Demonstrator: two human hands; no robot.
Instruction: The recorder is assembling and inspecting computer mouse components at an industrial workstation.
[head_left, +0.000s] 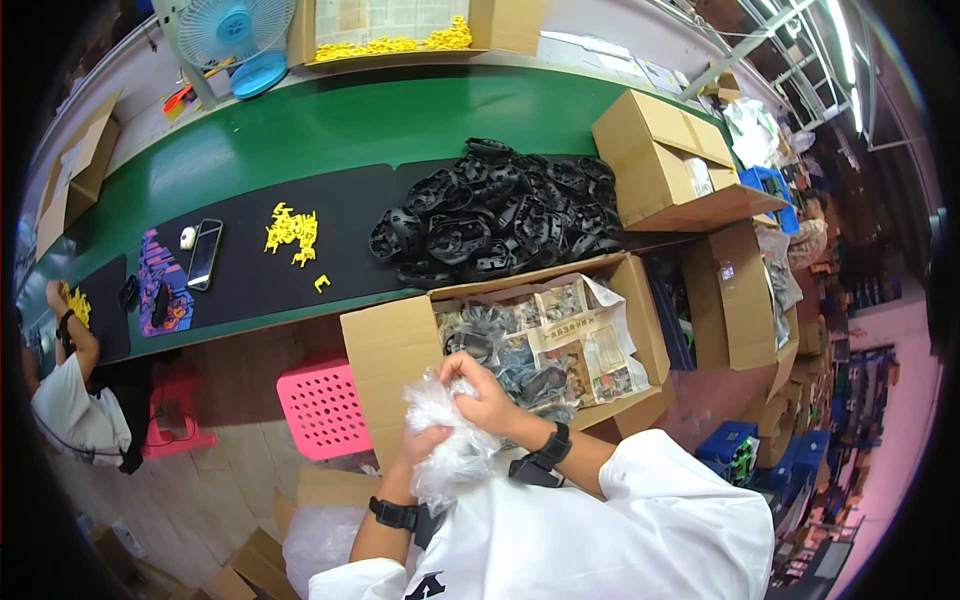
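Observation:
A crumpled bunch of clear plastic bags (455, 468) is held close against my white shirt. My left hand (424, 442) grips it from the left, its thumb lying across the plastic and its other fingers mostly hidden. My right hand (482, 396) pinches the upper part of the bunch with bent fingers. Just beyond my hands stands an open cardboard box (650, 335), partly lined with newspaper (570, 325). Dark parts in clear wrapping (535, 385) lie inside it.
Black moulded plastic shells (500, 215) are heaped on the green bench (430, 110), beside small yellow parts (292, 235) and a phone (205, 255). A carton (660, 165) stands on the right. A pink stool (325, 408) is left of the box. Another person (80, 400) sits far left.

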